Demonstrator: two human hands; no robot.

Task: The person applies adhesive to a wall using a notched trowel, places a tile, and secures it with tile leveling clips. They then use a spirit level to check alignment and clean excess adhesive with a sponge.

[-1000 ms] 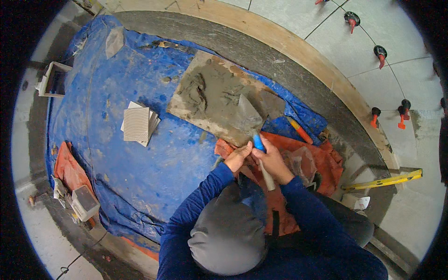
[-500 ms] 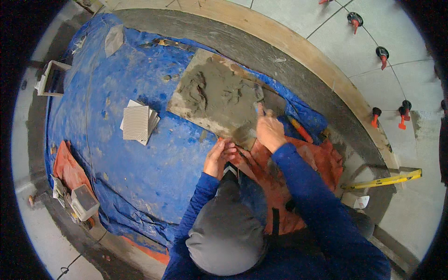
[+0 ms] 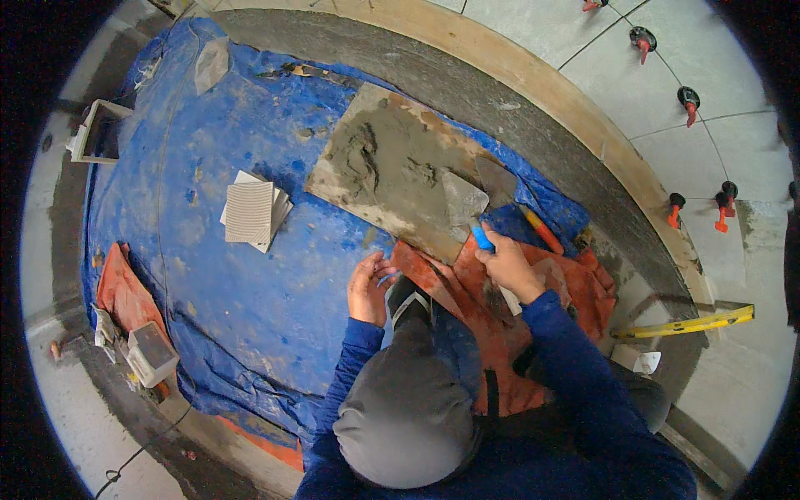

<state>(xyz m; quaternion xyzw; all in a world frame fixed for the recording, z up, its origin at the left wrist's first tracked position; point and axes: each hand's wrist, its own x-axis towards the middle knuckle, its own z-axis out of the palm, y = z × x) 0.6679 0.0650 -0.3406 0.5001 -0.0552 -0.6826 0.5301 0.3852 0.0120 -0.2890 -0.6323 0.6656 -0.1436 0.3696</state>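
Observation:
My right hand (image 3: 510, 265) grips the blue handle of a trowel (image 3: 465, 200). Its pale flat blade lies at the right-hand side of a heap of wet grey mortar (image 3: 392, 158). The mortar is spread over a square board (image 3: 329, 179), ridged and lumpy at its left. My left hand (image 3: 368, 287) is empty, fingers loosely apart, just left of a reddish-orange sheet (image 3: 433, 279) that runs under my right arm. Another trowel with an orange and yellow handle (image 3: 543, 231) rests just beyond the right hand, its blade against the board's right corner.
A blue tarp (image 3: 233, 308) covers the floor, with stacked ridged tiles (image 3: 250, 210) left of the board. A yellow spirit level (image 3: 687, 322) lies at the right. Red-handled levelling clips (image 3: 690, 104) stand on floor tiles beyond a curved wooden edge (image 3: 533, 75). A clear plastic box (image 3: 152, 357) sits lower left.
My right hand has drawn back toward me and turned, bringing the blue handle and trowel blade into clear sight. My left hand has shifted slightly left, away from the orange sheet's edge, fingers opening.

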